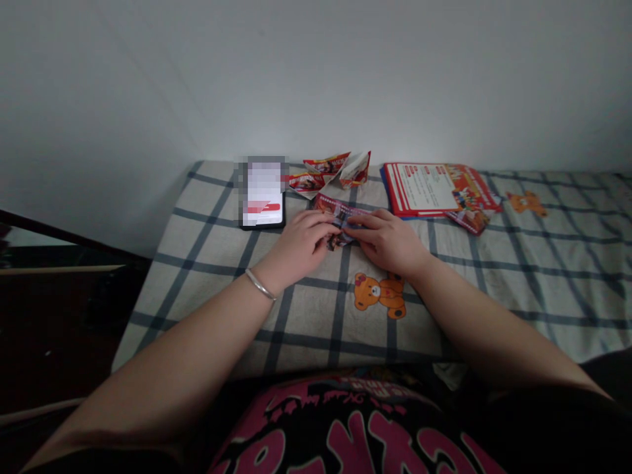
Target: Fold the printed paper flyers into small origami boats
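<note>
A purple-and-red printed paper sheet [340, 209] lies on the checked cloth, with creases showing in it. My left hand [305, 240], with a silver bangle at the wrist, has its curled fingers pressed on the paper's left part. From the other side my right hand [390, 240] grips the paper, thumb and fingers close together. The two sets of fingertips nearly meet over the sheet and hide part of it. Just beyond my hands stand folded red-and-yellow paper pieces [316, 181], one of them a separate upright piece [356, 171].
A phone [263, 197] with a lit screen lies left of the folded pieces. To the right is a stack of red-and-white printed sheets [419, 191], a smaller printed paper [471, 220] at its corner. The checked cloth [197, 276] meets a pale wall [316, 79] behind.
</note>
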Action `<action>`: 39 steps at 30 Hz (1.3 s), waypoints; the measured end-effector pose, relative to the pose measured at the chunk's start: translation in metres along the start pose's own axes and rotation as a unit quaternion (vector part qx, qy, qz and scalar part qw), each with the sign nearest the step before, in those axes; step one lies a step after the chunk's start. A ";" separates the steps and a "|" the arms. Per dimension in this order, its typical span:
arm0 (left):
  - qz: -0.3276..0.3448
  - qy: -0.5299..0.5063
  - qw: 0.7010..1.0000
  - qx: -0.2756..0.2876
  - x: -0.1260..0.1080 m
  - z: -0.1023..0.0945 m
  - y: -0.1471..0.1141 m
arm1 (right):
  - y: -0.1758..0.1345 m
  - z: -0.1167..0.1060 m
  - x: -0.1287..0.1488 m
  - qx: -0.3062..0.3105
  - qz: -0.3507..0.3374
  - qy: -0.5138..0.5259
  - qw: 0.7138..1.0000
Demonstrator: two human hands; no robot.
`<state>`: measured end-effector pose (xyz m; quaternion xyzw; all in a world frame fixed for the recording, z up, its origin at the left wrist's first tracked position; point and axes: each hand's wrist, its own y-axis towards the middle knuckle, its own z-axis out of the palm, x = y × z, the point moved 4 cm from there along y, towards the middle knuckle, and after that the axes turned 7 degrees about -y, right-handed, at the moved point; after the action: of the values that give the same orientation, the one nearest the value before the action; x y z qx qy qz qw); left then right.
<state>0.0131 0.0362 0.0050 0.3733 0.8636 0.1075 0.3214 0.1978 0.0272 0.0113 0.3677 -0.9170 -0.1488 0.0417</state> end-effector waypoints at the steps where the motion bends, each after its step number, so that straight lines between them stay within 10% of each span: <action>1: 0.012 -0.010 1.000 -0.005 -0.001 -0.001 0.001 | 0.000 0.000 0.000 -0.001 -0.002 -0.001 1.000; 39: 0.013 0.092 0.995 0.035 -0.015 0.010 0.005 | 0.000 -0.001 0.001 -0.013 -0.007 -0.012 1.000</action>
<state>0.0299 0.0287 0.0061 0.3839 0.8879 0.1153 0.2259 0.1973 0.0258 0.0116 0.3715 -0.9129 -0.1657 0.0347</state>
